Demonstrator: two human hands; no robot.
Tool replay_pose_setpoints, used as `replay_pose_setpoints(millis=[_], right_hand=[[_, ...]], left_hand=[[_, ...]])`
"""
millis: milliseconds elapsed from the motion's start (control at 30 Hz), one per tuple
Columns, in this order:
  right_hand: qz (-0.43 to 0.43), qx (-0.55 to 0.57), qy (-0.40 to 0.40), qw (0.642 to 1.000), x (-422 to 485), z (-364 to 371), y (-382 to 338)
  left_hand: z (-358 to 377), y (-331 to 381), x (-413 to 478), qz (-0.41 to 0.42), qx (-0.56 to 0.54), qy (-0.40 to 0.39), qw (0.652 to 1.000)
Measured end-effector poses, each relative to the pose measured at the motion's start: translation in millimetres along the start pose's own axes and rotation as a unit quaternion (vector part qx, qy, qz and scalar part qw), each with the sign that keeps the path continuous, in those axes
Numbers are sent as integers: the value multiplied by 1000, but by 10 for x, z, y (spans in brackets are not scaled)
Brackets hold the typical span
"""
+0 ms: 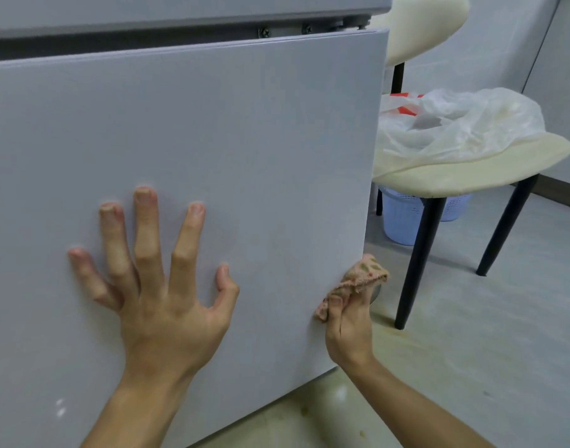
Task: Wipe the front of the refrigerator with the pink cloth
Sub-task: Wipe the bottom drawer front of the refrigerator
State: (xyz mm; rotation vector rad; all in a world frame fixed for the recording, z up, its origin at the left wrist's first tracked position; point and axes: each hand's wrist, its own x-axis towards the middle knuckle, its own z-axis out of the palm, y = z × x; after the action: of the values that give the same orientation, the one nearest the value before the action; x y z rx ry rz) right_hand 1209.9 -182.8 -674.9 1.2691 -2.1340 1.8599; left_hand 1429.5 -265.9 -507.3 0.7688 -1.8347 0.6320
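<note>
Pink, frayed terry cloth (358, 282) is bunched in the right hand (348, 328) at what seems the smooth grey refrigerator door (212, 130) edge; left hand (161, 279) presses flat, fingers splayed.

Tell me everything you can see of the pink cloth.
The pink cloth is a small, soft, towel-like rag with olive-brown spots and a frayed edge. It is bunched up, gripped by the right hand, whose fingers curl round its lower part. It sits against the right edge of the refrigerator door, low down, its top poking past that edge.
</note>
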Motion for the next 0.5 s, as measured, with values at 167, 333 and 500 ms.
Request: replay_pose_setpoints(millis=[167, 333, 500], right_hand=[[-19, 42, 27, 999, 346, -103, -267], [-147, 100, 96, 979, 1303, -434, -1257], [-147, 113, 189, 964, 1839, -597, -2013]], left_hand=[[-14, -13, 6, -3, -4, -4, 1000], [-17, 7, 17, -4, -7, -7, 1000], [-31, 0, 35, -2, -11, -14, 1000]])
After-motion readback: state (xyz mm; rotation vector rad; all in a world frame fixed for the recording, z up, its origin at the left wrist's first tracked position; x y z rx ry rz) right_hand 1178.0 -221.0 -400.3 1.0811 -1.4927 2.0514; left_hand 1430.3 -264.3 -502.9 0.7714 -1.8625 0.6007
